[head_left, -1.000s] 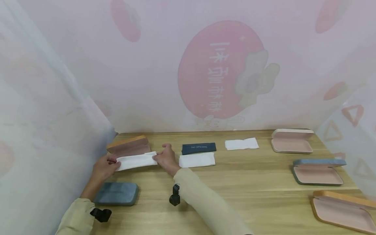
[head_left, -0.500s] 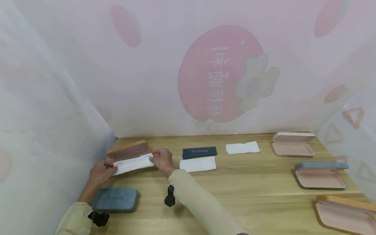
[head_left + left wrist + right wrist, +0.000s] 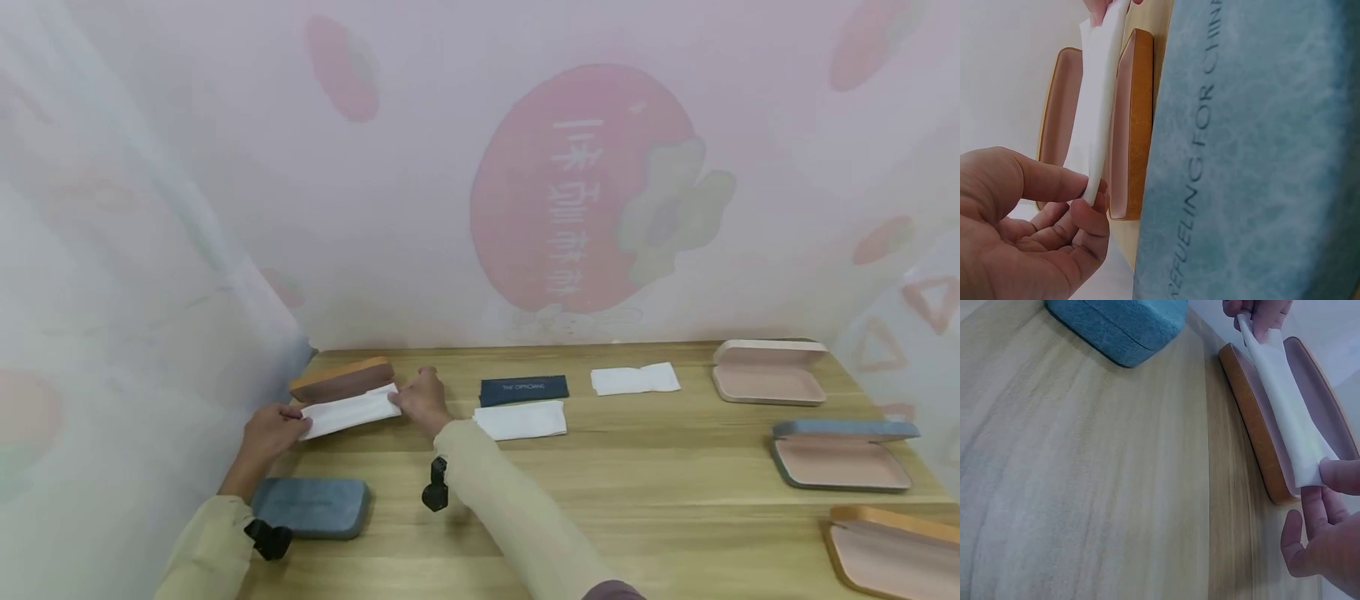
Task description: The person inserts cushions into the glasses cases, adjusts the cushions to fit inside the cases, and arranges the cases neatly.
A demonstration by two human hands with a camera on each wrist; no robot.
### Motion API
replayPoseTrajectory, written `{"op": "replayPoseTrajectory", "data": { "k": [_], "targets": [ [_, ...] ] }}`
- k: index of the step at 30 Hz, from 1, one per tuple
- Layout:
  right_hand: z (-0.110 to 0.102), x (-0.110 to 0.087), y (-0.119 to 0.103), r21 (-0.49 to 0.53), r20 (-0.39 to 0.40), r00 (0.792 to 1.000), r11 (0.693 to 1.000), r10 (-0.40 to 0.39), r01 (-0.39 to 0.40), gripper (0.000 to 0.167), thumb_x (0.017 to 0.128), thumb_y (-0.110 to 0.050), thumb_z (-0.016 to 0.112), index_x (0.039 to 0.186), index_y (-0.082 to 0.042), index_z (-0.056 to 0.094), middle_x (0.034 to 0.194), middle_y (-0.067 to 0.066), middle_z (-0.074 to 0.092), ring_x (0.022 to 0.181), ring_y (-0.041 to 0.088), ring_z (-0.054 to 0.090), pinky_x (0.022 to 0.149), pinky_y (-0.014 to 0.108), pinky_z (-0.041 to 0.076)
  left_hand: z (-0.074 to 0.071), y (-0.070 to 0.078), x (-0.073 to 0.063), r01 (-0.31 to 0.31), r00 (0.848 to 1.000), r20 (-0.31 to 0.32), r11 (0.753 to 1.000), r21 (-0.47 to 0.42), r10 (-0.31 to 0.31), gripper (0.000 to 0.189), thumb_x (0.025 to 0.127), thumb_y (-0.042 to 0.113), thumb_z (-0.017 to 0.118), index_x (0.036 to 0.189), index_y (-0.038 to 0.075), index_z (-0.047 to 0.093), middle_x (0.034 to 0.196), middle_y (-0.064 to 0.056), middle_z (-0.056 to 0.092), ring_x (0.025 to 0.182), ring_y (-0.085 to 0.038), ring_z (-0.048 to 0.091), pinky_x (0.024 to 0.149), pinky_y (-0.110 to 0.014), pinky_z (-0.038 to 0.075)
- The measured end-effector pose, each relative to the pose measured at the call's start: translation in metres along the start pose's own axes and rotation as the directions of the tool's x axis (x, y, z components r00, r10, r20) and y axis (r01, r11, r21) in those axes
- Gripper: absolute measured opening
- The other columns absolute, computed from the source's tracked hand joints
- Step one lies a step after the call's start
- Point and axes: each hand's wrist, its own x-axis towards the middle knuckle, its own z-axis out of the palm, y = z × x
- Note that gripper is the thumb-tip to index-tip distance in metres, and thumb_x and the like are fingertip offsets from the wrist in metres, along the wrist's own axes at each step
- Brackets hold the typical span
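The folded white cloth [image 3: 1288,406] is held lengthwise over the base of the open orange case [image 3: 1141,119], the left hand [image 3: 270,433] pinching its end at the case's left between thumb and fingers, the right hand [image 3: 423,402] pinching the other end at the case's right; whether it touches the case, I cannot tell. To lay it neatly, I'd lower both ends together, lightly stretched and within the case's rim, releasing only once it sits flat

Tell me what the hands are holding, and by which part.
A white cloth, pinched at its two ends: the left hand on one, the right hand on the other.
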Motion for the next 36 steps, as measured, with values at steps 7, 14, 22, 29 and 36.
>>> {"op": "replayPoseTrajectory", "data": {
  "k": [7, 14, 22, 29, 36],
  "targets": [
    [0.005, 0.008, 0.004, 0.028, 0.014, 1.000, 1.000, -0.014, 0.014, 0.075, 0.084, -0.001, 0.079, 0.144, 0.006, 0.035, 0.093, 0.012, 0.068, 0.087, 0.022, 0.065, 0.082, 0.033, 0.056, -0.001, -0.004, 0.008, -0.034, 0.999, 0.001, 0.999, 0.012, 0.034, 0.042, 0.094, 0.020, 0.062, 0.119, -0.014, 0.061, 0.122, -0.034, 0.060, 0.100, -0.039, 0.062, 0.079, -0.043, 0.054],
    [0.006, 0.013, 0.005, 0.043, 0.014, 1.000, 0.999, -0.018, 0.018, 0.057, 0.085, -0.003, 0.079, 0.129, 0.003, 0.043, 0.091, 0.010, 0.066, 0.087, 0.021, 0.062, 0.081, 0.034, 0.053, 0.000, -0.002, 0.012, 0.002, 1.000, -0.013, 1.000, 0.023, -0.002, 0.041, 0.093, 0.019, 0.064, 0.117, -0.014, 0.061, 0.115, -0.032, 0.062, 0.100, -0.041, 0.061, 0.082, -0.045, 0.053],
    [0.009, 0.017, 0.003, 0.035, 0.014, 1.000, 0.999, 0.011, -0.011, 0.067, 0.085, -0.003, 0.078, 0.138, 0.003, 0.037, 0.091, 0.009, 0.069, 0.088, 0.021, 0.064, 0.088, 0.036, 0.054, 0.001, -0.005, 0.016, 0.036, 0.999, -0.017, 0.999, -0.020, -0.036, 0.040, 0.093, 0.018, 0.065, 0.117, -0.014, 0.060, 0.106, -0.028, 0.065, 0.087, -0.031, 0.065, 0.072, -0.034, 0.051],
    [0.010, 0.020, 0.003, 0.059, 0.047, 0.999, 0.998, 0.002, -0.004, 0.089, 0.087, -0.004, 0.077, 0.153, 0.007, 0.019, 0.092, 0.008, 0.068, 0.088, 0.019, 0.062, 0.088, 0.035, 0.053, 0.008, -0.009, 0.025, 0.042, 0.999, -0.027, 0.999, -0.031, -0.043, 0.038, 0.093, 0.019, 0.066, 0.114, -0.013, 0.062, 0.097, -0.024, 0.068, 0.073, -0.019, 0.066, 0.069, -0.030, 0.050],
    [0.012, 0.022, 0.005, 0.065, 0.099, 0.994, 0.997, -0.034, 0.028, 0.094, 0.088, -0.003, 0.076, 0.156, 0.009, 0.012, 0.093, 0.008, 0.072, 0.082, 0.014, 0.064, 0.079, 0.027, 0.053, 0.008, -0.007, 0.027, 0.057, 0.997, -0.053, 0.998, -0.032, -0.059, 0.032, 0.093, 0.017, 0.065, 0.109, -0.011, 0.063, 0.081, -0.014, 0.069, 0.069, -0.018, 0.064, 0.062, -0.026, 0.048]
  ]
}}
